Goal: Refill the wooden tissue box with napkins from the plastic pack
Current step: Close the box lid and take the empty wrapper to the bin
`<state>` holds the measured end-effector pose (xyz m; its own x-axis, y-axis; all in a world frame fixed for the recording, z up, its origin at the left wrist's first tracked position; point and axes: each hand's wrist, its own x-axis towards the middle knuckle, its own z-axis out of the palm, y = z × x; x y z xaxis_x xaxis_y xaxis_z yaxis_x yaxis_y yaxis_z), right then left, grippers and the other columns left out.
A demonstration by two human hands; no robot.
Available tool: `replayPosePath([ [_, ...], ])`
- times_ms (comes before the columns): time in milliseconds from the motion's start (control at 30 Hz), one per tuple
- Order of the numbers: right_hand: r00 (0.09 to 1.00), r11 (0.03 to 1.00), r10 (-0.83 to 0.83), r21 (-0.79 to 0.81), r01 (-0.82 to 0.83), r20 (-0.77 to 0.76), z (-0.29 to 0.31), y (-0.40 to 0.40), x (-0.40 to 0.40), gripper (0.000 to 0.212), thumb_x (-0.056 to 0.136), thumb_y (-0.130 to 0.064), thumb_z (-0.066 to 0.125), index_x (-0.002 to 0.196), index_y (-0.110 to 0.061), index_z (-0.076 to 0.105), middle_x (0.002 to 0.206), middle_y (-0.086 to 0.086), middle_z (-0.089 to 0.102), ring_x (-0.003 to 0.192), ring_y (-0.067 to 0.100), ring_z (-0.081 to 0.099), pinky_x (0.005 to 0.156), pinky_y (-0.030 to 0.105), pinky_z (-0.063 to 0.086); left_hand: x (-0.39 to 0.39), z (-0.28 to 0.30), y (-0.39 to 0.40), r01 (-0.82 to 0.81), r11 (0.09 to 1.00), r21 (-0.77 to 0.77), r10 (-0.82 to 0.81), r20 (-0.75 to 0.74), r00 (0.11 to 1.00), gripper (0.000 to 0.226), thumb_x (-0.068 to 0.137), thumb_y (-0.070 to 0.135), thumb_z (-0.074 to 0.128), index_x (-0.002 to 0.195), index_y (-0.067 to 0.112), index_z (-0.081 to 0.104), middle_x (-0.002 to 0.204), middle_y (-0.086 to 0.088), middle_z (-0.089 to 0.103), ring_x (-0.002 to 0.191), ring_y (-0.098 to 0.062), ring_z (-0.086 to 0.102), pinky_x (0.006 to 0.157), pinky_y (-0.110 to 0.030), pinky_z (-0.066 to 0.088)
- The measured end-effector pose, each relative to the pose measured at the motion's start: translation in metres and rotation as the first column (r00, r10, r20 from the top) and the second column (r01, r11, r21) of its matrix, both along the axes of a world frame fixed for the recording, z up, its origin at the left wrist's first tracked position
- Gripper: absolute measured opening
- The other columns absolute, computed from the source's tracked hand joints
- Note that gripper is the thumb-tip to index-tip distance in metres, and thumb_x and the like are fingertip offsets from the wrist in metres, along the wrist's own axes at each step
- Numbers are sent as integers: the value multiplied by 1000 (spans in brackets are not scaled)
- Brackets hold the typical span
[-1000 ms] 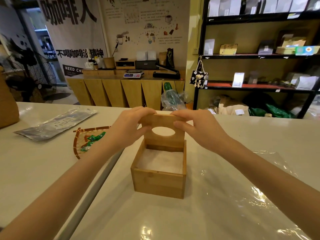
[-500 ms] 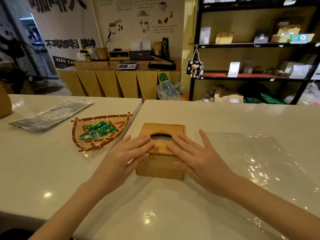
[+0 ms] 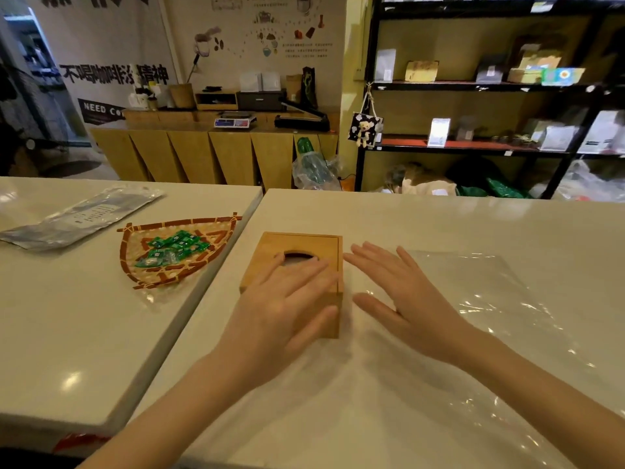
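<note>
Wooden tissue box [image 3: 306,252] looks stiff and light, best gripped by its side walls; left hand [image 3: 284,306] rests flat on top, right hand [image 3: 402,299] hovers spread beside it, holding nothing.

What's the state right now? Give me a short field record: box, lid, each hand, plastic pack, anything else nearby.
box: wooden tissue box upright on white table
lid: on, oval hole facing up
left hand: flat on lid, fingers straight
right hand: open, beside box, not touching it
plastic pack: clear, flat, looks empty, right of box
other: woven tray with green sachets, left table
</note>
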<state>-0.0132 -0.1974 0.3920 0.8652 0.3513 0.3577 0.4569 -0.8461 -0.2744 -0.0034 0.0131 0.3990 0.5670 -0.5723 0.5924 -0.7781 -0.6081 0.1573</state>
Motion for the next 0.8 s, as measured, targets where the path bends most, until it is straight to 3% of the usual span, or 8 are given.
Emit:
replayPosePath([
  [100,986,983,-162,95,158,31,6,-39,-24,64,87,-62,23,136,-25,41,142,-7,44,136,5,27,113,28,13,-18,-5,-38,96,994,-50,-101,-119,988,43,89,46,42,121,22,57,127,0,60,116,-6,46,100,-20,33],
  [200,918,908,-391,136,396,-63,3,-87,-52,46,92,-41,44,133,-21,44,138,-3,48,132,15,36,105,25,26,-29,-16,-72,143,989,45,-118,-353,928,55,87,54,37,137,30,34,152,5,27,137,-7,24,108,-19,24],
  [267,844,840,-525,94,535,-108,-8,-117,-69,45,91,-34,49,134,-20,43,139,1,48,132,19,37,104,32,30,-28,-31,-88,151,974,171,-43,-512,858,61,90,51,34,144,29,15,157,4,-1,144,-10,2,114,-23,9],
  [367,687,703,-701,-28,710,-191,-26,-149,-88,51,91,-38,48,137,-15,39,142,6,43,134,23,32,106,34,26,-21,-47,-103,83,941,329,118,-548,828,64,94,46,30,146,21,4,156,-14,-14,143,-25,-15,116,-33,-1],
  [467,570,607,-790,-148,781,-227,-41,-164,-99,57,89,-48,47,128,-6,45,137,10,47,134,28,31,106,37,28,-18,-54,-107,-20,890,455,280,-512,812,70,92,51,26,146,18,-1,152,-27,-12,141,-38,-17,116,-42,0],
  [600,574,613,-776,-102,783,-261,-49,-166,-102,48,86,-51,49,107,-8,57,121,10,55,125,31,40,101,41,35,-17,-55,-104,-68,884,463,306,-464,831,72,88,59,24,145,20,5,150,-27,13,142,-38,2,115,-42,13],
  [667,579,609,-768,-33,792,-273,-51,-164,-100,48,85,-47,54,114,-9,57,124,9,56,124,30,42,101,40,35,-11,-58,-102,-64,910,410,261,-447,856,74,84,62,26,142,18,17,145,-21,29,140,-33,15,113,-40,20],
  [800,582,572,-752,132,809,-309,-49,-159,-97,48,79,-41,62,117,-13,58,120,8,60,117,29,49,97,38,37,-6,-55,-104,-14,989,147,95,-556,826,62,86,40,53,139,17,30,142,-6,38,136,-25,27,112,-36,23],
])
